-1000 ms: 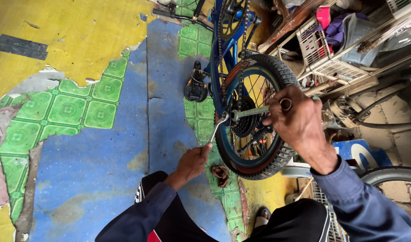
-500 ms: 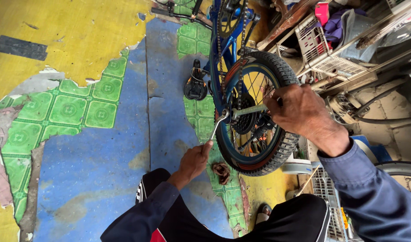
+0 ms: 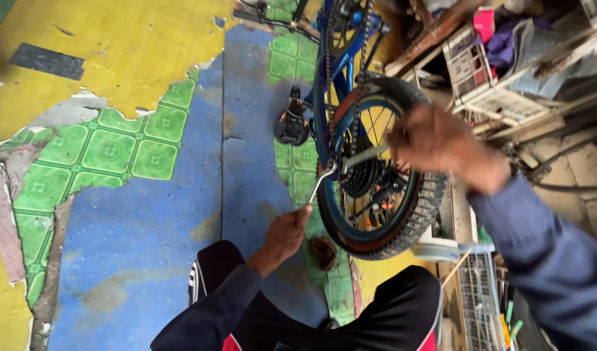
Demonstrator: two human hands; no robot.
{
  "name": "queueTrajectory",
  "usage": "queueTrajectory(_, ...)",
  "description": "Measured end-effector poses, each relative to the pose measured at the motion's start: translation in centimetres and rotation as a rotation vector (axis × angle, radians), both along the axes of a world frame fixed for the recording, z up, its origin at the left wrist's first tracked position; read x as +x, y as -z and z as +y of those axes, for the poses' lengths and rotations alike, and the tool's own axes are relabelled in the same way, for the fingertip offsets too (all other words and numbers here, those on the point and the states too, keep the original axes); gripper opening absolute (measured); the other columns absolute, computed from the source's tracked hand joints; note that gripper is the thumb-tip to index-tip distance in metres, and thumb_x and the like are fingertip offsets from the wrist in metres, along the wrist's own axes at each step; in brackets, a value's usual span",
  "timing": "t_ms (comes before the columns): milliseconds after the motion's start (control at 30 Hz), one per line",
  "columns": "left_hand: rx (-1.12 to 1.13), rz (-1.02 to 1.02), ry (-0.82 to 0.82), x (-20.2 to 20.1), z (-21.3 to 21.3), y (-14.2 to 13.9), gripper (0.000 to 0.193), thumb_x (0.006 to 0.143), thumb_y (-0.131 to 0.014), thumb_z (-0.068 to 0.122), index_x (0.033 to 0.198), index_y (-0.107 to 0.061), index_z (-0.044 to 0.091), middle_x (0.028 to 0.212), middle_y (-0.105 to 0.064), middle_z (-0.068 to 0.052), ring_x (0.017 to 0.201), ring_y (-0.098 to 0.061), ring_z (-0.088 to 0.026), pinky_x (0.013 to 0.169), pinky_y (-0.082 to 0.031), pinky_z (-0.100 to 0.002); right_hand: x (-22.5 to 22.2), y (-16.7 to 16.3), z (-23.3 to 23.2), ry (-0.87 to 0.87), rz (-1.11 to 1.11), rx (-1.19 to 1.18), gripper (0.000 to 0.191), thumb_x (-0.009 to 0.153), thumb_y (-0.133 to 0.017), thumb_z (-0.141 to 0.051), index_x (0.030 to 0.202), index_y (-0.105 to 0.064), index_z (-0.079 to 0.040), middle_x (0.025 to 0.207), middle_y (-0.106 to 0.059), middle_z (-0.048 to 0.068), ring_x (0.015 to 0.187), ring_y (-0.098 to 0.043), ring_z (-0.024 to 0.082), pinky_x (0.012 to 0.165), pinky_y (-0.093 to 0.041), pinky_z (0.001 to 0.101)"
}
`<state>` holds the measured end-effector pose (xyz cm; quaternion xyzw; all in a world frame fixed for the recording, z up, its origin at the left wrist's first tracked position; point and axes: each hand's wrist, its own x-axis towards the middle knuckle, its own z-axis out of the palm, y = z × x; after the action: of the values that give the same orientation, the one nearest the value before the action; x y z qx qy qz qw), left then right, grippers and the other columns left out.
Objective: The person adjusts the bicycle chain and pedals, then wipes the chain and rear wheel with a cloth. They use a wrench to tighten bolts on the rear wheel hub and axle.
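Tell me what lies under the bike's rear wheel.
Under the rear wheel: worn floor covering in blue, green and yellow, and a small brown rag-like lump. The tyre hides its own contact spot.

A worn floor (image 3: 149, 240) of peeling blue, yellow and green patterned covering fills the frame; a brown rag (image 3: 324, 251) lies lower centre.

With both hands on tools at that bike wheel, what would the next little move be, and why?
Probably a short turn of the wrench with the left hand, while the right hand braces the other tool across the hub. The wrench head sits at the axle of the rear wheel, and the two tools meet there from opposite sides, which suggests one is countering the other.
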<state>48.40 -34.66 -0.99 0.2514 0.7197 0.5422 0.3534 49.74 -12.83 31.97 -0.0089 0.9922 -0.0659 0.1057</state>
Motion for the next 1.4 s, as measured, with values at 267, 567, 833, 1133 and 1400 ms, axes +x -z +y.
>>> queueTrajectory(267,0.069,0.103,-0.142,0.1,-0.2,-0.1,0.073,0.097,-0.033,0.073,0.103,-0.075,0.014,0.075,-0.069,-0.017,0.077,-0.064,-0.046,0.068,-0.051,-0.057,-0.1,0.3,-2.3,-0.671,0.624,0.976,0.03,0.094,-0.063,-0.007,0.067,-0.054,-0.018,0.064,-0.051,0.002,0.052,-0.052,0.014,0.041,-0.041,0.0301)
queueTrajectory(567,0.224,0.14,-0.251,0.3,-0.3,-0.2,0.072,0.101,-0.036,0.072,0.091,-0.069,0.009,0.065,-0.06,-0.01,0.064,-0.059,-0.037,0.064,-0.051,-0.052,-1.1,-1.5,-7.2,0.028,-0.117,0.578,0.043,0.1,-0.053,-0.04,0.07,-0.065,-0.011,0.054,-0.058,0.006,0.048,-0.061,0.021,0.049,-0.053,0.0393)
queueTrajectory(833,0.169,-0.101,-0.262,0.3,-1.0,-0.7,0.063,0.095,-0.045,0.068,0.093,-0.067,0.009,0.059,-0.044,-0.008,0.057,-0.05,-0.024,0.062,-0.05,-0.047,-0.6,-0.8,-6.8,-0.156,0.11,0.466,0.03,0.091,-0.067,-0.034,0.072,-0.073,-0.013,0.058,-0.067,0.011,0.053,-0.065,0.028,0.057,-0.051,0.0435)
queueTrajectory(1133,0.104,-0.139,-0.415,0.5,-0.9,-0.6,0.073,0.092,-0.054,0.071,0.062,-0.051,0.004,0.058,-0.048,-0.002,0.058,-0.048,-0.015,0.06,-0.043,-0.036,-0.6,0.0,-7.0,-0.191,0.208,0.343,0.026,0.091,-0.069,-0.033,0.077,-0.077,-0.012,0.059,-0.068,0.014,0.058,-0.067,0.031,0.062,-0.053,0.0473)
queueTrajectory(1400,-0.106,-0.093,-0.453,0.7,-0.6,0.0,0.08,0.089,-0.05,0.076,0.06,-0.053,0.002,0.055,-0.049,-0.006,0.057,-0.049,-0.021,0.061,-0.045,-0.04,-1.2,0.1,-6.8,-0.2,0.075,0.314,0.024,0.086,-0.072,-0.033,0.087,-0.081,-0.011,0.068,-0.072,0.014,0.069,-0.071,0.033,0.071,-0.055,0.0492)
